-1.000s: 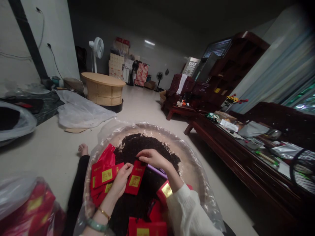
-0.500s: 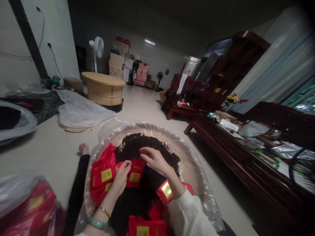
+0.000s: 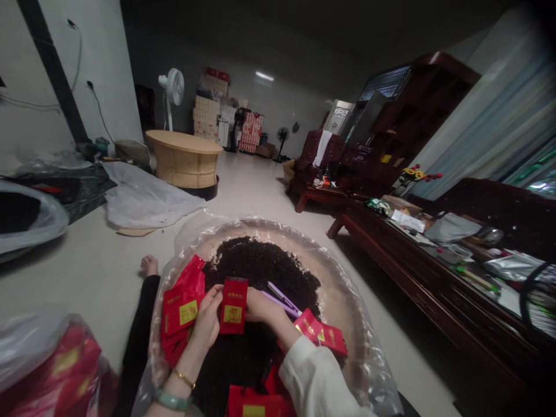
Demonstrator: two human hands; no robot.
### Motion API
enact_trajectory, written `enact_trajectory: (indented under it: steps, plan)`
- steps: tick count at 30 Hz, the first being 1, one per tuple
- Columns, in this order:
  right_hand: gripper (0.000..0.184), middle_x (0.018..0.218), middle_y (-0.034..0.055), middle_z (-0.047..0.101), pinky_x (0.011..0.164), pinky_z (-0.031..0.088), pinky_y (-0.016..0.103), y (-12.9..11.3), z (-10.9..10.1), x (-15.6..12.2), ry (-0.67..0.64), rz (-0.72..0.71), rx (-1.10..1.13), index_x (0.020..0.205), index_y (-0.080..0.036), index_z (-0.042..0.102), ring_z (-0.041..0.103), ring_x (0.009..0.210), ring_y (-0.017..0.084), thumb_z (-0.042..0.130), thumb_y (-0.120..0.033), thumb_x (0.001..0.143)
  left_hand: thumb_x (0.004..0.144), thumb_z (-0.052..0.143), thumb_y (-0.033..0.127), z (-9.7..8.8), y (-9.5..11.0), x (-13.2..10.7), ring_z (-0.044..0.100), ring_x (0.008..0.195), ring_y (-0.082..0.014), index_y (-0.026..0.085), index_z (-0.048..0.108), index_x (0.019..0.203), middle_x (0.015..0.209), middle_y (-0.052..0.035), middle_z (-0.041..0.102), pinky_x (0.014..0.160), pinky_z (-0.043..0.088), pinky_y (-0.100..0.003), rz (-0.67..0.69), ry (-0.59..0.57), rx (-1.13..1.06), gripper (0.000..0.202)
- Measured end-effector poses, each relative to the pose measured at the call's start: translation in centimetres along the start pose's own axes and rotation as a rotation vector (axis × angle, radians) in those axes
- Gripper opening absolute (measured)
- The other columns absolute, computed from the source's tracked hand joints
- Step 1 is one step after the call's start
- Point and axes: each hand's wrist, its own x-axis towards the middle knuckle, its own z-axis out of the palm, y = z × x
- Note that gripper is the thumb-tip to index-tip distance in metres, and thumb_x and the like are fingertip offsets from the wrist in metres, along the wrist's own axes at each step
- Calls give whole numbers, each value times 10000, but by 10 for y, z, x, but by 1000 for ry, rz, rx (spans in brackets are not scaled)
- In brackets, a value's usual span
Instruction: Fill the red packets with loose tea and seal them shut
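A red packet [image 3: 234, 315] with a gold label stands upright between my hands, over dark loose leaves that look like tea. My left hand [image 3: 209, 317] pinches its left edge. At the opposite edge is my right hand [image 3: 260, 307], closed on the packet, its fingertips partly hidden. Just beyond the right hand lies a purple two-armed tool [image 3: 284, 300] that looks like a hair straightener. Stacked red packets [image 3: 176, 310] rest to the left, and further red packets [image 3: 332, 339] lie to the right. The heap of dark leaves [image 3: 260, 263] spreads behind.
A round woven tray [image 3: 347, 295] lined with clear plastic holds all this. Bagged red packets [image 3: 65, 370] sit at lower left, near a foot [image 3: 149, 265]. A long dark wooden table [image 3: 391, 249] runs along the right; a round wooden table [image 3: 185, 156] stands further back.
My right hand has come down from above the leaves to the packet's right edge. The packet is now more upright, and the purple tool shows more fully.
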Motion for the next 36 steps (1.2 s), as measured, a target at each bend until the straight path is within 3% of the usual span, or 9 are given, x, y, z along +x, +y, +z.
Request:
enact_trajectory:
  steps: [6,11,14,18,23,27,31,36]
  plan:
    - [289,915,0,716,781,479,283,3,-9,-13,14,85,165,885,-237,710,642,878,221,667,-99,635,499,792,358,0,1,-1,646,739,-211,183,571,739,666,13,651,675,493,-289,-10,-34,15,370]
    - [181,722,-18,679,631,465,233,8,-41,-19,314,317,307,818,-188,703,604,663,153,637,-134,657,520,798,411,0,-2,-2,617,626,-171,173,569,727,627,21,638,586,457,-245,-17,-93,92,389]
    - [169,711,-15,659,549,435,215,0,-64,-20,409,316,424,842,-182,688,559,567,121,626,-185,685,555,782,433,0,-5,-3,593,582,-153,170,578,726,626,22,634,587,450,-248,-22,-122,142,374]
    - [159,787,-7,686,652,455,242,-23,-82,-21,393,223,358,848,-202,699,600,688,148,630,-197,705,555,782,446,-1,-7,-2,576,597,-144,160,602,716,634,14,630,607,443,-241,4,-122,195,375]
    - [223,956,-3,708,813,465,286,-42,-79,-21,299,127,278,897,-235,710,635,888,186,618,-138,718,550,786,444,0,-7,-3,573,608,-145,165,597,715,645,11,632,612,445,-241,-4,-130,192,375]
    - [270,955,5,711,794,485,280,-40,-73,-21,276,112,309,945,-227,702,650,871,183,574,-107,740,567,780,435,0,-7,-4,573,618,-139,162,596,710,645,14,628,619,443,-231,20,-135,206,359]
    - [218,926,11,714,752,485,264,-42,-74,-23,281,100,335,962,-223,692,652,834,170,543,-179,809,573,771,454,-1,-8,-2,590,622,-147,165,595,742,657,15,635,625,456,-246,0,-135,197,378]
    - [158,831,31,703,761,439,289,-46,-76,-26,321,147,84,940,-219,700,605,830,187,620,-253,807,580,767,460,-1,-10,-1,629,697,-177,169,588,747,662,11,646,637,472,-252,-2,-137,162,380]
